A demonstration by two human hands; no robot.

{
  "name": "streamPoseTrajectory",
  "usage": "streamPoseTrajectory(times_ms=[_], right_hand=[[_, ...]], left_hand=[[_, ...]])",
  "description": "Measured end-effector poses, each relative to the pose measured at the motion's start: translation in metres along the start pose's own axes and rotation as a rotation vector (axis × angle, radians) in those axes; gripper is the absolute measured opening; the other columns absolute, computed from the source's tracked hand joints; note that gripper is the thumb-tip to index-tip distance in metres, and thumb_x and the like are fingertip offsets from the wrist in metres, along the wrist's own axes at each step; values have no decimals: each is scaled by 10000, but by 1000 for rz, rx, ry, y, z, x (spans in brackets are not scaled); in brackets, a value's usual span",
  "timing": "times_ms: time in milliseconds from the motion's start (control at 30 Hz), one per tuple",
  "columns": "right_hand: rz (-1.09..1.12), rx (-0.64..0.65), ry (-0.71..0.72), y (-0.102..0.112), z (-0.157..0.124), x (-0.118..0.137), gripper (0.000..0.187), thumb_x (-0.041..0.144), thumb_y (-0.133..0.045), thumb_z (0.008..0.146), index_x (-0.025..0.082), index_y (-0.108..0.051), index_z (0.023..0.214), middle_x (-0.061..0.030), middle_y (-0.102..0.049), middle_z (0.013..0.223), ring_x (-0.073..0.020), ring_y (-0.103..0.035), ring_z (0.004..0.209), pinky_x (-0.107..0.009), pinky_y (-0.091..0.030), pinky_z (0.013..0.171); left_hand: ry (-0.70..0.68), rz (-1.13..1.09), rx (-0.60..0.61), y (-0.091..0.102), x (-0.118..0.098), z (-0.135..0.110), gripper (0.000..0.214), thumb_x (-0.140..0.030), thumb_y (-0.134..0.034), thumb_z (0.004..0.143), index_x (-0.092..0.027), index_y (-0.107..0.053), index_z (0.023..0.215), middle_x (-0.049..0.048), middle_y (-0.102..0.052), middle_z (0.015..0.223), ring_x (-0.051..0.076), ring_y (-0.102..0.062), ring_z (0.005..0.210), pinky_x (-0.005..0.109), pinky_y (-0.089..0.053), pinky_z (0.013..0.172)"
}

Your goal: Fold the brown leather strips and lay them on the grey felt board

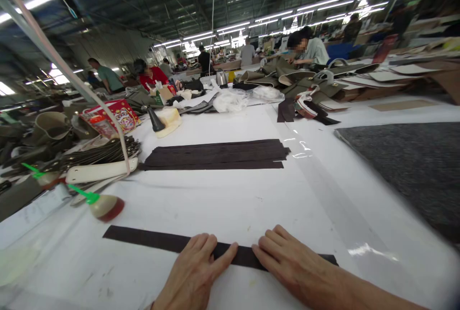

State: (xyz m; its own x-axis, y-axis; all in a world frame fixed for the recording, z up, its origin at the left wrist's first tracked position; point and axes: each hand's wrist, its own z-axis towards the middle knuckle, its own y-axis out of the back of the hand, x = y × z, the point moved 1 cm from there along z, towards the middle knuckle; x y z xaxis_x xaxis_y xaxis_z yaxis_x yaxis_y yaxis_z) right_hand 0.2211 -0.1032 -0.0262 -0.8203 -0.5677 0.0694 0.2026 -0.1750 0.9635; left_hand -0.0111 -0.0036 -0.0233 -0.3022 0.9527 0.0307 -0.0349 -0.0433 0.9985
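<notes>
A long dark brown strap strip (143, 239) lies flat across the white table (233, 200) close to me. My left hand (196, 267) rests flat on it, fingers stretched out and pressing down. Beside it, my right hand (291, 259) lies flat on the same strip, fingers extended toward the left. Neither hand grips anything. Farther back lies a stack of similar dark strips (215, 154).
A glue bottle with a green nozzle (100, 204) lies on its side at left, near a cream strap piece (100, 171) and a pile of dark parts (97, 153). A grey felt mat (409, 166) covers the right. Other workers sit at tables behind.
</notes>
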Motion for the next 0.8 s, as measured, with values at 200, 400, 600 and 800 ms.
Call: streamPoseTrajectory(times_ms=[200,400,600,800], right_hand=[[4,3,10,10,-5,-2,156,51,-464,902,114,-552,1014,-45,-510,847,-196,-442,756,-356,-356,735],[-1,-6,6,17,-12,-2,178,41,-432,905,104,-561,1010,-47,-506,840,-196,-430,750,-360,-352,751],[-25,36,-21,21,-23,-2,230,28,-407,902,93,-562,1059,-57,-507,849,-203,-427,763,-383,-352,793],[-49,33,-32,27,-31,-3,238,19,-411,889,91,-569,1052,-63,-508,845,-201,-429,747,-379,-352,781]], left_hand=[[-89,-18,-56,1,0,1,670,33,-410,754,-171,-356,1389,100,-479,1270,240,-455,1046,391,-419,903],[-142,-86,61,5,-3,10,603,19,-425,789,-102,-338,1373,68,-590,1083,204,-484,880,349,-438,864],[-127,-48,110,12,-11,22,736,-16,-468,772,-240,-269,1444,45,-564,1013,211,-477,839,370,-446,801],[-128,-43,-6,12,-13,25,690,35,-418,744,-268,-402,1363,81,-540,1108,228,-504,882,392,-445,774]])
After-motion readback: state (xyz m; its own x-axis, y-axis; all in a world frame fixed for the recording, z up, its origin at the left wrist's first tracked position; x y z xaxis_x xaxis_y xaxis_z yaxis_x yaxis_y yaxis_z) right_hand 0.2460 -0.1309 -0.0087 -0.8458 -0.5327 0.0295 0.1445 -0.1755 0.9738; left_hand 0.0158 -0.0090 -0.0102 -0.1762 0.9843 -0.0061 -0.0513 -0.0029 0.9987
